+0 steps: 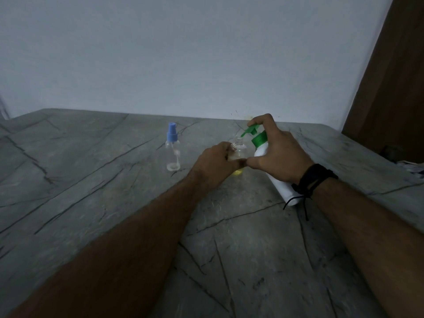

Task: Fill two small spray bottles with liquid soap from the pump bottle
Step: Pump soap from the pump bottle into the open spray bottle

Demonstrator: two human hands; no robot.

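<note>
Two bare forearms are seen reaching from the lower edge across a grey stone-patterned table (96,203), matt and crossed by dark vein lines. A plain pale wall is seen behind it, and a brown wooden panel (390,83) at the right edge. A black corded wristband (312,180) is worn on the right wrist. The open spray bottle (238,149), small, clear and ribbed at its uncapped neck, is gripped round its body by the left hand (216,162); yellowish liquid is seen at its base. The pump bottle (261,150), white and cylindrical with a green collar and pump head, is held tilted by the right hand (275,154), a finger curled over the pump, the spout set just above the open neck. A second spray bottle (172,150), clear with a blue cap, is stood upright to the left, apart from both hands.
</note>
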